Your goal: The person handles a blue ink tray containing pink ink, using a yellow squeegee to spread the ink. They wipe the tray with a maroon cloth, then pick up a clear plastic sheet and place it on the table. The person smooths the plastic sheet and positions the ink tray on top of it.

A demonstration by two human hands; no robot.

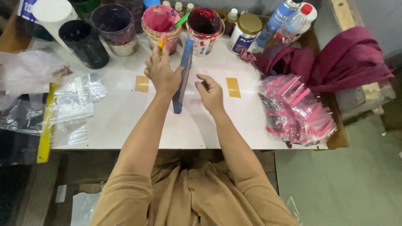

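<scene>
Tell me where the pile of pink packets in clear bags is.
In the head view, the pile of pink packets lies at the white table's right edge, right of the right hand, below the maroon cloth.

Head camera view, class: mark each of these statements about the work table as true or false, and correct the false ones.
1. The left hand holds the blue frame on its edge. True.
2. The right hand grips a paint cup. False: it hovers beside the blue frame, fingers curled, holding nothing that shows.
3. A pile of pink items in clear bags lies on the right of the white table. True.
4. The clear plastic bags on the left are full of pink paint. False: they look empty.
5. A maroon cloth lies at the right. True.
</scene>
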